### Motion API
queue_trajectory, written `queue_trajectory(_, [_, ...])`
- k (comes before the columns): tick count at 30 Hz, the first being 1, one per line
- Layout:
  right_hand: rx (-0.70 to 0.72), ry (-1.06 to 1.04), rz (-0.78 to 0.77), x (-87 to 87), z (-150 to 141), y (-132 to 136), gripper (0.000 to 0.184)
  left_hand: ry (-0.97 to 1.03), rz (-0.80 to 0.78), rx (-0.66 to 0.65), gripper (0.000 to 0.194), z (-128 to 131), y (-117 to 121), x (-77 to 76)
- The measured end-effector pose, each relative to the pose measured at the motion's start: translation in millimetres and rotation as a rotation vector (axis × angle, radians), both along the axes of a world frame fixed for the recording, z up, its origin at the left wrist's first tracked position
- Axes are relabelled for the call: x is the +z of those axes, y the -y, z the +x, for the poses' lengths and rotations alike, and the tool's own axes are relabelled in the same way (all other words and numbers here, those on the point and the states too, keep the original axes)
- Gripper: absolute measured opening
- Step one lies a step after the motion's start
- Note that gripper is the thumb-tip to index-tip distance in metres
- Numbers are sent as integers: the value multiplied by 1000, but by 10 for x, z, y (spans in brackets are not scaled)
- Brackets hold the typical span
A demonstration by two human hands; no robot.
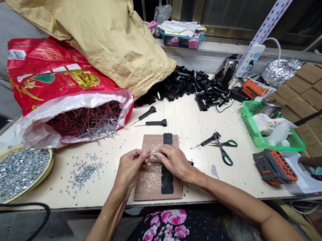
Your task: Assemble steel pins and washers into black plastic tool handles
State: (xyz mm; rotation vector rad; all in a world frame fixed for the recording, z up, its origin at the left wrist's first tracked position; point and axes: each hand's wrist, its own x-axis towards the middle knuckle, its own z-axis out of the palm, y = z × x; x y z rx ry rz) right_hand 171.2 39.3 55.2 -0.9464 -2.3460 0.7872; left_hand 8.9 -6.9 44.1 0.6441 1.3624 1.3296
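Observation:
My left hand and my right hand meet over a brown board at the table's front edge. Both are closed in a pinch, fingertips nearly touching. A small silvery bit shows between them; its kind is hidden by the fingers. Past the heel of my right hand a black end peeks out; whether I hold it, I cannot tell. Black rounded pads run down the board, among pale crumbs. Beyond it lie two black plastic pieces with thin metal rods. Small metal nuts lie scattered left of my left hand.
A red bag spills long screws or rods. At front left stands a yellow bowl of metal nuts. Scissors, another rodded piece, a battery pack and a green basket lie right. Black parts are heaped behind.

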Motion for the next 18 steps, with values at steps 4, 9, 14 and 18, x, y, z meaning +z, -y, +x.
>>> queue_trajectory(4, [2,-68,-1,-6,43,-25,15,50,-76,-28,33,17,-3,27])
queue_trajectory(9, [-48,13,82,-17,95,-7,17,145,-101,-29,37,55,6,62])
queue_trajectory(14, [-44,-33,77,-35,106,7,17,103,-74,-23,36,85,-4,70])
queue_trajectory(18, [3,-90,79,-54,125,-6,14,91,-61,-13,35,102,-12,37])
